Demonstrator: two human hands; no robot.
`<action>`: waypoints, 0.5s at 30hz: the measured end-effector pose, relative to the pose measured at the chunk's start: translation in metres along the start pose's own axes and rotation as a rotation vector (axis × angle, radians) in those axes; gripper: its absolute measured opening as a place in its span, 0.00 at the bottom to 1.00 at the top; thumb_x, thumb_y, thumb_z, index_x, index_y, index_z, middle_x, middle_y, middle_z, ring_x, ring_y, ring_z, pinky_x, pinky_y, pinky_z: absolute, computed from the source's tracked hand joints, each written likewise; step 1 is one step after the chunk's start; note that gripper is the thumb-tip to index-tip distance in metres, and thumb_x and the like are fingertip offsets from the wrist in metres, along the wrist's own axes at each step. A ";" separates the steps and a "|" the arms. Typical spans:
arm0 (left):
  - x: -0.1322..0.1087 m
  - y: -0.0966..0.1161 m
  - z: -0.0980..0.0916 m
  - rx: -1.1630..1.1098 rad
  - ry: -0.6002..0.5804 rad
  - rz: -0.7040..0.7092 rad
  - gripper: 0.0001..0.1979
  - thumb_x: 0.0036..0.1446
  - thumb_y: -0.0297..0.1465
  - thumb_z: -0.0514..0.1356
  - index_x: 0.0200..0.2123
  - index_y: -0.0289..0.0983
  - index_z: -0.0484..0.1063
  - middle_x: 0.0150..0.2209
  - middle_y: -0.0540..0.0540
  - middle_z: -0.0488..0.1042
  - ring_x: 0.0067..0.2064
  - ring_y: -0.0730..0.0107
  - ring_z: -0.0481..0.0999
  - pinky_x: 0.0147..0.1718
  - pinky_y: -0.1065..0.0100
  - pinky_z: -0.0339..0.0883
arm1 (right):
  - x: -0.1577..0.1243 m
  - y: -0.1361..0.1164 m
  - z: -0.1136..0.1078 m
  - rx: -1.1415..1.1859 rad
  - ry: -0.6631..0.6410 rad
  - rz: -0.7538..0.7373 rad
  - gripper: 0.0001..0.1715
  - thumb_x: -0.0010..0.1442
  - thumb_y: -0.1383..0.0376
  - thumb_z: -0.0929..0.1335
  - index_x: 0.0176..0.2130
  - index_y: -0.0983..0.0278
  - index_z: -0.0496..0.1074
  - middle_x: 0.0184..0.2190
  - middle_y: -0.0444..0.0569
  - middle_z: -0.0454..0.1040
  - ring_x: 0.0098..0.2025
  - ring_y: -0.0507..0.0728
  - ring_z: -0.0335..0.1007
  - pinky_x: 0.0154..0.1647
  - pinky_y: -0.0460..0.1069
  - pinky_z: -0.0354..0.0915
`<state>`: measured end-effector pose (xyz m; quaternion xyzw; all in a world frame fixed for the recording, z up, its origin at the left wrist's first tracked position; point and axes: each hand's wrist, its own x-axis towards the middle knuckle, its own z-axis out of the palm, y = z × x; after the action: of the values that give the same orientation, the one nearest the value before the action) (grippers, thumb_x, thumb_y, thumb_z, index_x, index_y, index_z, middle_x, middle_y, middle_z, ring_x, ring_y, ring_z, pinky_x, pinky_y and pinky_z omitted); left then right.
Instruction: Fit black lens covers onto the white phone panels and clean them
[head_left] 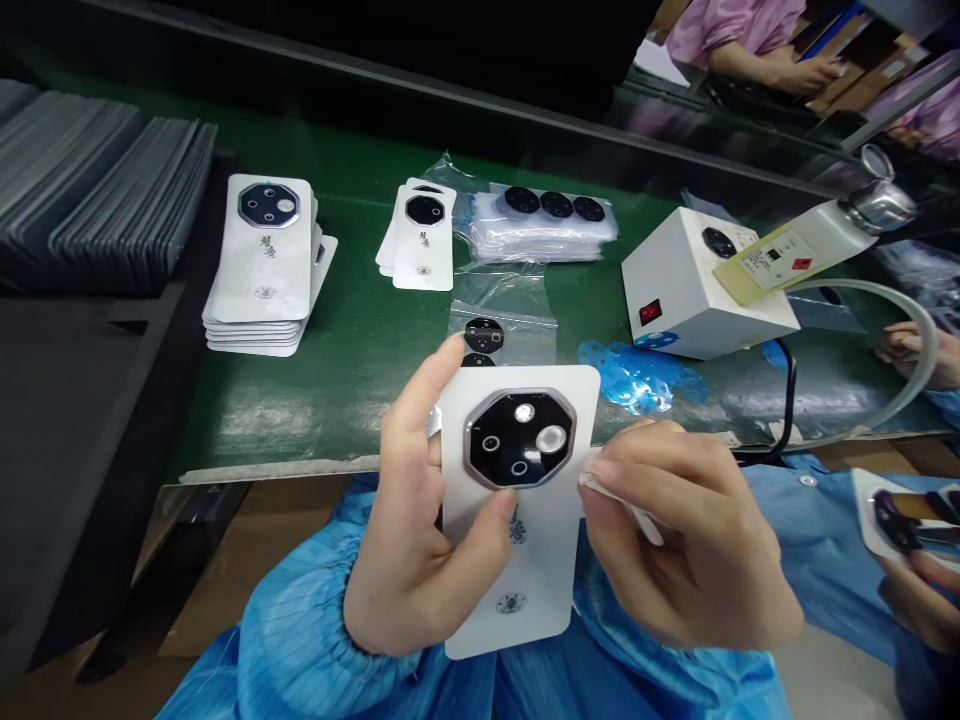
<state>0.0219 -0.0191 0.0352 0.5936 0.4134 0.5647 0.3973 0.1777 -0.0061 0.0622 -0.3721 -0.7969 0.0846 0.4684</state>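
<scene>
Standing here, I read the clock from the person's hands, with 12 o'clock straight across the bench. The left hand (420, 530) grips a white rectangular phone back panel (517, 590), held up just over the near edge of the bench. Its fingers curl behind the panel's left edge, and the thumb presses on the front just below a black octagonal camera plate with a metal rim (519, 438). The right hand (690, 530) has its fingertips pressed together, pinching a narrow white wipe (619, 500) against the panel's right edge; I can't tell whether it is cloth or a swab.

At 12 o'clock, a clear zip bag of round black lens discs (484, 340) lies on the green bench mat (352, 400). Behind it is a larger clear bag with three more discs on top (544, 225). A small stack of white panels (424, 235) sits at 11 o'clock, and a taller one (259, 265) at 10 o'clock. Crumpled blue film (637, 375) lies at 1 o'clock. A white box with a red rocker switch (697, 285) stands at 2 o'clock. At 3 o'clock, a co-worker's hand (911, 590) holds another white panel (889, 510).
</scene>
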 end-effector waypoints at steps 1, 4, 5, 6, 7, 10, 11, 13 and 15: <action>0.000 -0.001 0.000 -0.002 -0.001 -0.012 0.39 0.52 0.22 0.58 0.64 0.46 0.47 0.64 0.48 0.55 0.57 0.46 0.68 0.53 0.48 0.71 | 0.000 0.000 0.000 0.000 0.005 0.004 0.15 0.53 0.80 0.65 0.39 0.66 0.67 0.30 0.47 0.67 0.29 0.51 0.65 0.27 0.50 0.64; 0.000 -0.002 0.000 -0.043 -0.026 -0.031 0.39 0.53 0.21 0.57 0.64 0.47 0.45 0.64 0.49 0.54 0.57 0.47 0.67 0.55 0.49 0.69 | -0.001 0.000 0.001 0.008 0.001 -0.007 0.15 0.52 0.80 0.65 0.39 0.66 0.67 0.30 0.47 0.68 0.30 0.51 0.66 0.27 0.49 0.64; 0.001 -0.002 0.000 -0.069 -0.038 -0.032 0.39 0.53 0.21 0.57 0.64 0.47 0.45 0.64 0.48 0.55 0.56 0.48 0.69 0.53 0.50 0.71 | -0.001 0.000 0.000 0.012 -0.004 -0.011 0.15 0.52 0.81 0.65 0.38 0.67 0.67 0.30 0.47 0.68 0.30 0.50 0.65 0.26 0.49 0.64; 0.002 -0.002 0.000 -0.092 -0.048 -0.031 0.39 0.53 0.21 0.56 0.64 0.47 0.45 0.63 0.48 0.57 0.54 0.50 0.71 0.52 0.51 0.72 | -0.001 0.000 0.000 0.016 -0.008 -0.008 0.14 0.52 0.81 0.65 0.38 0.67 0.67 0.31 0.47 0.67 0.30 0.50 0.65 0.26 0.48 0.64; 0.003 -0.001 -0.001 -0.103 -0.056 -0.030 0.39 0.54 0.21 0.56 0.64 0.47 0.44 0.61 0.48 0.60 0.53 0.51 0.72 0.50 0.52 0.74 | -0.001 0.000 0.000 0.020 -0.010 -0.003 0.13 0.53 0.80 0.65 0.37 0.67 0.67 0.31 0.47 0.67 0.30 0.50 0.65 0.26 0.48 0.64; 0.006 0.001 -0.003 -0.069 -0.072 -0.017 0.39 0.54 0.19 0.55 0.65 0.47 0.43 0.56 0.47 0.68 0.51 0.54 0.74 0.47 0.55 0.77 | -0.001 -0.001 0.000 0.021 0.001 0.004 0.13 0.53 0.80 0.65 0.37 0.66 0.67 0.30 0.47 0.67 0.29 0.50 0.64 0.26 0.48 0.63; 0.007 0.002 -0.003 -0.047 -0.072 -0.006 0.40 0.53 0.19 0.55 0.65 0.46 0.42 0.55 0.47 0.68 0.50 0.54 0.75 0.46 0.56 0.77 | -0.001 -0.001 0.001 0.011 0.002 -0.001 0.13 0.53 0.80 0.65 0.37 0.66 0.67 0.30 0.46 0.67 0.29 0.50 0.64 0.25 0.48 0.63; 0.007 0.003 -0.004 -0.001 -0.061 0.006 0.39 0.52 0.19 0.56 0.64 0.45 0.46 0.57 0.47 0.65 0.50 0.54 0.75 0.46 0.56 0.77 | 0.000 -0.001 0.001 -0.007 0.010 -0.005 0.13 0.53 0.79 0.65 0.37 0.65 0.67 0.29 0.46 0.67 0.28 0.50 0.64 0.24 0.48 0.63; 0.007 0.003 -0.004 0.020 -0.049 0.011 0.33 0.51 0.19 0.57 0.59 0.44 0.55 0.61 0.48 0.61 0.50 0.54 0.75 0.47 0.56 0.77 | 0.001 -0.001 0.001 -0.010 0.011 0.001 0.13 0.53 0.79 0.65 0.36 0.65 0.67 0.29 0.46 0.67 0.28 0.50 0.64 0.23 0.48 0.63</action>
<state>0.0178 -0.0132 0.0406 0.6135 0.4059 0.5481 0.3981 0.1761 -0.0062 0.0628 -0.3753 -0.7945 0.0786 0.4709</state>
